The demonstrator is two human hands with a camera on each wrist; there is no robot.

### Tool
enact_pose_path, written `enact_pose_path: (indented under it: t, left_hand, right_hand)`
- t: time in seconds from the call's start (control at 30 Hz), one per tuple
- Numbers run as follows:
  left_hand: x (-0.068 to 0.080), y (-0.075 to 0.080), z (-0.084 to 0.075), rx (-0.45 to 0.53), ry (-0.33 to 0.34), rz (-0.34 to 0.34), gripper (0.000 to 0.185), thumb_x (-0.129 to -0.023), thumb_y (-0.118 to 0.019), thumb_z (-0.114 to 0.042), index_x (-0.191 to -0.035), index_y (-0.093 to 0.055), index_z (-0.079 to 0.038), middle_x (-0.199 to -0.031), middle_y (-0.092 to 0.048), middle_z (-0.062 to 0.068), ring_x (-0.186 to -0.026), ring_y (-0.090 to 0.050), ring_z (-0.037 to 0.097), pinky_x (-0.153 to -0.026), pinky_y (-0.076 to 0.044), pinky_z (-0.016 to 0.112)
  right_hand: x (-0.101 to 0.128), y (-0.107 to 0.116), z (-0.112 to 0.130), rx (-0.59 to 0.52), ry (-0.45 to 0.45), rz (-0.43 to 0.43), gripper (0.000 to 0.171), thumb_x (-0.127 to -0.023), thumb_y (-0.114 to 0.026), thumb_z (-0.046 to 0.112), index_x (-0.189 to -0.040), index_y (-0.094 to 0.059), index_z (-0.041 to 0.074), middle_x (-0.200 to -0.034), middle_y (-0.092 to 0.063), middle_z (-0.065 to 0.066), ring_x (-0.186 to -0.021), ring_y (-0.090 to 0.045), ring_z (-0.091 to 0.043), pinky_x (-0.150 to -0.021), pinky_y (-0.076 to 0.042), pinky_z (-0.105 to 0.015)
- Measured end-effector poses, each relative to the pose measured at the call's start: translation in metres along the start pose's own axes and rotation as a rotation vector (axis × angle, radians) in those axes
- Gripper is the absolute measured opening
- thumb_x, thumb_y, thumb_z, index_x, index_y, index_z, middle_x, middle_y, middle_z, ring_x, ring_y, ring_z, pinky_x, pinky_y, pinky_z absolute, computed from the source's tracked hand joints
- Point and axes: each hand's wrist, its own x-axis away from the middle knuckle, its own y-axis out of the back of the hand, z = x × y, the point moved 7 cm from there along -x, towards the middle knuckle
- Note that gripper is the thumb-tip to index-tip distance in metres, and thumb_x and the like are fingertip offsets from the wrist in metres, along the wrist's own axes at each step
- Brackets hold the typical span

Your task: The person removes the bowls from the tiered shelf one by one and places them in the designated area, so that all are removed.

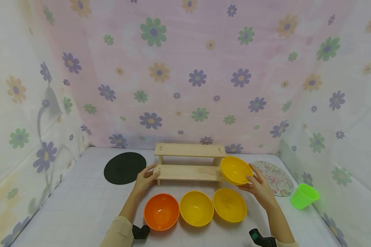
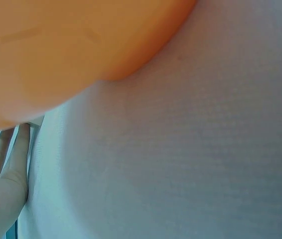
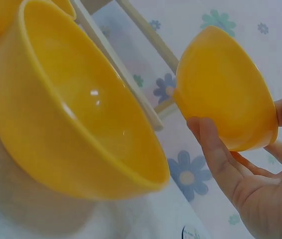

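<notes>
My right hand (image 1: 259,188) grips a yellow bowl (image 1: 236,170) by its right side, thumb near the rim and fingers beneath. This bowl is raised and tilted beside the right end of a two-step wooden shelf (image 1: 188,172). The right wrist view shows the held bowl (image 3: 225,89) above another yellow bowl (image 3: 76,109). At the shelf's left end, my left hand (image 1: 145,180) touches the lower step with extended fingers. In front of the shelf stand an orange bowl (image 1: 161,212), a yellow bowl (image 1: 196,208) and a second yellow bowl (image 1: 229,205), in a row.
A dark round mat (image 1: 125,168) lies left of the shelf. On the right are a patterned round mat (image 1: 275,178) and a green cup (image 1: 304,196). Flowered cloth walls (image 1: 185,85) surround the white-covered table (image 1: 80,206) on the back and sides.
</notes>
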Motion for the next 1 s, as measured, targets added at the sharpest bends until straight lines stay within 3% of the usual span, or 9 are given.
enact_pose_path:
  t: [0.5,1.0]
  left_hand:
    - [0.0,-0.002,0.0,0.025,0.012,0.005,0.052,-0.089,-0.063,-0.004,-0.137,-0.044,0.003,-0.124,-0.053,0.032,-0.092,-0.063,0.02,-0.08,-0.054,0.038]
    - [0.002,-0.001,-0.002,0.03,0.017,-0.003,0.052,-0.088,-0.064,-0.003,-0.136,-0.046,0.002,-0.123,-0.055,0.03,-0.09,-0.063,0.018,-0.078,-0.054,0.035]
  right_hand:
    - [0.024,0.034,-0.02,-0.014,-0.042,-0.079,0.065,-0.101,-0.045,0.024,-0.153,-0.007,0.013,-0.144,-0.021,-0.027,-0.086,-0.068,-0.017,-0.078,-0.055,-0.033]
    - [0.038,0.049,-0.039,-0.018,-0.111,-0.11,0.067,-0.101,-0.043,0.017,-0.152,0.0,0.01,-0.149,-0.009,-0.033,-0.083,-0.067,-0.011,-0.078,-0.055,-0.031]
